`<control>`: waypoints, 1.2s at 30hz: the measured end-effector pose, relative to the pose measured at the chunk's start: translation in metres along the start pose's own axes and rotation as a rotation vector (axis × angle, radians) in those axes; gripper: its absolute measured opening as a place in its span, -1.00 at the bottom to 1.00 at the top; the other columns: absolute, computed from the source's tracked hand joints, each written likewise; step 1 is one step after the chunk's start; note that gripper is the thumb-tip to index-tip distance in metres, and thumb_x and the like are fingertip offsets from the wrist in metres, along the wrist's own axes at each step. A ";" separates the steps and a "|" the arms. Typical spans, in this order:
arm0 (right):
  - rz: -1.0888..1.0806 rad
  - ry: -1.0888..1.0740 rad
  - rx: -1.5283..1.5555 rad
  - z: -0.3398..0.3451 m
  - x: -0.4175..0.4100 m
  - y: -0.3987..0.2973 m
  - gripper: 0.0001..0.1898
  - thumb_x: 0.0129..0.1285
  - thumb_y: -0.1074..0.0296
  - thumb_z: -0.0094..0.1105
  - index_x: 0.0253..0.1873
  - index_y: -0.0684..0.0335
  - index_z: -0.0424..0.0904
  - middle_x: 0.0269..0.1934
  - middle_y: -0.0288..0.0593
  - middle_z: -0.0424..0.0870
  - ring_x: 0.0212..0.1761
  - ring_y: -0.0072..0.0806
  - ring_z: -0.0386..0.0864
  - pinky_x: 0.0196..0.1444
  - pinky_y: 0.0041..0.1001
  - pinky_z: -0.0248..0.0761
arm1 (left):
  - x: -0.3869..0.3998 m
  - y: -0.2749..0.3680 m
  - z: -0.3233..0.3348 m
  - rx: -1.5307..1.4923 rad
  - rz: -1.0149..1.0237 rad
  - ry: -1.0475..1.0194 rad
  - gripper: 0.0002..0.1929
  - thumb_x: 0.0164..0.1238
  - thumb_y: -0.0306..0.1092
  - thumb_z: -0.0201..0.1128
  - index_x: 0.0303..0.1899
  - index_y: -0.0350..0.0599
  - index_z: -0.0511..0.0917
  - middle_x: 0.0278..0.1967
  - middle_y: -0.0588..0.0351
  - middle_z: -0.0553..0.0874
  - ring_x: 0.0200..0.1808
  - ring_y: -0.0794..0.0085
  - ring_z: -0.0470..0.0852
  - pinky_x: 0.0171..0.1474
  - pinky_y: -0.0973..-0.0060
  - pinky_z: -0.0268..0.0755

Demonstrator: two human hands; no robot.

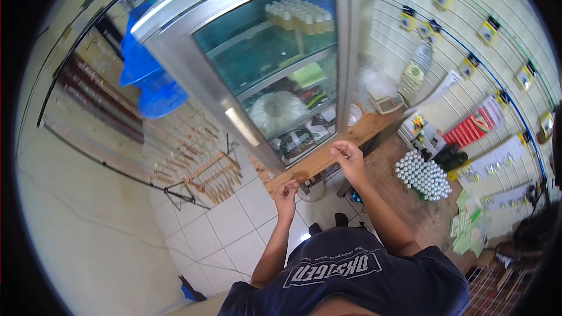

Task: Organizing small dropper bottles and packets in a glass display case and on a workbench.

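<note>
My left hand (pixel 286 198) is raised near the front edge of a wooden tabletop (pixel 316 156), its fingers curled together. Farther right, my right hand (pixel 350 161) is lifted over the same edge with bent fingers and the thumb close to them. Anything as thin as a thread between the fingertips is too small to make out. Before me stands a metal-framed glass cabinet (pixel 272 74) on the wooden top. Through its glass I see rows of small capped bottles (pixel 300 15) on the upper shelf. Lower down are a round bundle in clear plastic (pixel 277 112) and several packets (pixel 303 139).
Right of the cabinet sit a small scale (pixel 388 104) and a clear plastic bag (pixel 376 80). White-capped items (pixel 422 175) crowd a brown surface beside green papers (pixel 470 226). Packaged goods (pixel 488 30) hang on a wire wall grid. A wooden rack (pixel 215 177) stands on the tiled floor.
</note>
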State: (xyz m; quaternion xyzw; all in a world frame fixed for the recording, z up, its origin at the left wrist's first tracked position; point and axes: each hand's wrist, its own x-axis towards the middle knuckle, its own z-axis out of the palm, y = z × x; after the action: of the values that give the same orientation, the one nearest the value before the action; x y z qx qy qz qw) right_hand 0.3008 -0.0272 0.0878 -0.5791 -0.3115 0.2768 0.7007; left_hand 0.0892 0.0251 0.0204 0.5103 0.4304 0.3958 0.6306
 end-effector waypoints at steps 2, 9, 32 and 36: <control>0.061 0.091 0.016 -0.033 -0.017 0.019 -0.74 0.17 0.40 0.28 -0.07 0.33 0.50 -0.28 -0.29 0.60 -0.31 -0.67 0.51 -0.27 -0.66 0.37 | -0.002 -0.013 0.013 -0.044 -0.043 -0.098 -0.82 0.29 -0.40 0.22 -0.15 -0.29 0.59 -0.33 0.20 0.67 -0.29 0.63 0.57 -0.20 0.67 0.37; 0.204 0.440 -0.187 -0.117 -0.096 0.025 -0.75 0.18 0.39 0.25 -0.06 0.32 0.51 -0.30 -0.28 0.60 -0.36 -0.64 0.52 -0.31 -0.64 0.39 | -0.014 -0.047 0.057 0.078 -0.176 -0.451 -0.82 0.28 -0.36 0.24 -0.17 -0.25 0.61 -0.35 0.24 0.67 -0.33 0.66 0.56 -0.30 0.70 0.32; 0.349 0.882 -0.146 -0.349 -0.260 0.041 -0.78 0.13 0.42 0.22 -0.11 0.33 0.54 -0.37 -0.22 0.61 -0.36 -0.56 0.54 -0.24 -0.54 0.41 | -0.130 -0.075 0.218 0.240 -0.232 -0.745 -0.77 0.31 -0.30 0.22 -0.09 -0.21 0.57 -0.25 0.15 0.68 -0.27 0.54 0.65 -0.24 0.64 0.44; 0.269 0.861 -0.267 -0.394 -0.279 0.067 -0.80 0.17 0.45 0.19 -0.11 0.32 0.53 -0.42 -0.31 0.56 -0.44 -0.63 0.49 -0.39 -0.63 0.36 | -0.162 -0.094 0.271 0.185 -0.208 -0.808 -0.76 0.30 -0.34 0.23 -0.09 -0.27 0.56 -0.27 0.13 0.67 -0.27 0.52 0.65 -0.22 0.62 0.46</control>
State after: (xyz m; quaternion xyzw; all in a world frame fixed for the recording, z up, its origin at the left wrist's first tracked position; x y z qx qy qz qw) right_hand 0.4151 -0.4762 -0.0641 -0.7614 0.0524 0.0576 0.6435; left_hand 0.3000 -0.2245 -0.0206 0.6327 0.2318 0.0579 0.7367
